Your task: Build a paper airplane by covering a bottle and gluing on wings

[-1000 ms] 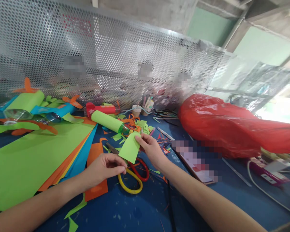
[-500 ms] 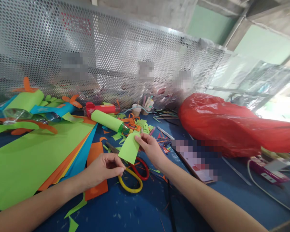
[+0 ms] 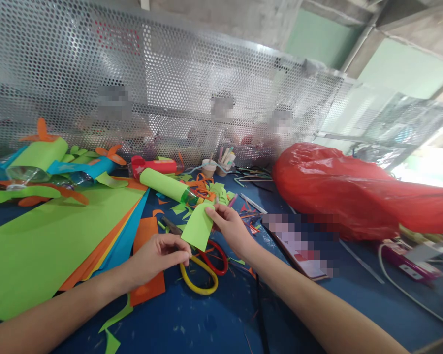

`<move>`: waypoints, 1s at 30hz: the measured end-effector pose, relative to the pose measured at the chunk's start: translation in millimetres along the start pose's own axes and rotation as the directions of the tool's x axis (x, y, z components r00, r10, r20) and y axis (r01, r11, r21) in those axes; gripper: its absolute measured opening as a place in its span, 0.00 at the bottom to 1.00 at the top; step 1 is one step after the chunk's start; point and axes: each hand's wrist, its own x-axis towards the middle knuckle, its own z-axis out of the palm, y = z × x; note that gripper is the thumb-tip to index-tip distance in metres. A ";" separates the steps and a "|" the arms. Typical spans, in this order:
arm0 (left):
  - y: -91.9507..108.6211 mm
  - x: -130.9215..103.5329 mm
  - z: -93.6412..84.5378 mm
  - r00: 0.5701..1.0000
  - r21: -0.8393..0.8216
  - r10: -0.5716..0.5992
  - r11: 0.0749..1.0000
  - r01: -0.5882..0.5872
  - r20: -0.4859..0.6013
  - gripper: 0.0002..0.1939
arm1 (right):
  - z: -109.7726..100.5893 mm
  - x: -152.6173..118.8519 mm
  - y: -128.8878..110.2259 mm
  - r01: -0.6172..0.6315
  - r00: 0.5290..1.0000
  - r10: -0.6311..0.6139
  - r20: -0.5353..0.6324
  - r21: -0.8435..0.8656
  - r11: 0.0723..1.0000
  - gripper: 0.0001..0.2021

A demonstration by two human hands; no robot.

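My right hand (image 3: 229,223) pinches the upper right edge of a small green paper piece (image 3: 198,227) that has a rounded top. Just left of its lower corner is my left hand (image 3: 166,254), thumb and forefinger pressed together; whether anything tiny is between them is too small to make out. Beneath the paper, scissors (image 3: 203,281) with one yellow and one red handle lie on the blue table (image 3: 192,324). An orange paper rectangle (image 3: 147,290) lies partly under my left hand. A green paper-wrapped bottle (image 3: 164,184) rests beyond the hands.
Large coloured sheets (image 3: 66,226) lie at left, below bottles with paper propellers (image 3: 40,187). Paper scraps (image 3: 203,184) and cups of pens (image 3: 225,162) stand farther back. At right are a phone (image 3: 299,246), a red plastic bag (image 3: 335,189) and a white cable (image 3: 402,290).
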 end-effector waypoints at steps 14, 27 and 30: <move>-4.2 -0.7 -4.1 1.000 -0.027 -0.023 0.999 0.022 -0.001 0.06 | -0.7 0.5 1.9 0.016 1.000 -0.016 0.009 -0.043 0.999 0.19; -6.0 0.1 -4.2 0.999 -0.053 -0.028 0.998 0.029 0.024 0.03 | 0.7 -0.3 -0.3 0.007 1.000 -0.006 0.010 -0.017 1.000 0.19; -5.6 0.3 -4.2 0.999 -0.054 -0.023 0.998 0.024 0.025 0.03 | 0.7 -0.6 -0.7 0.010 1.000 -0.009 0.013 -0.013 1.000 0.19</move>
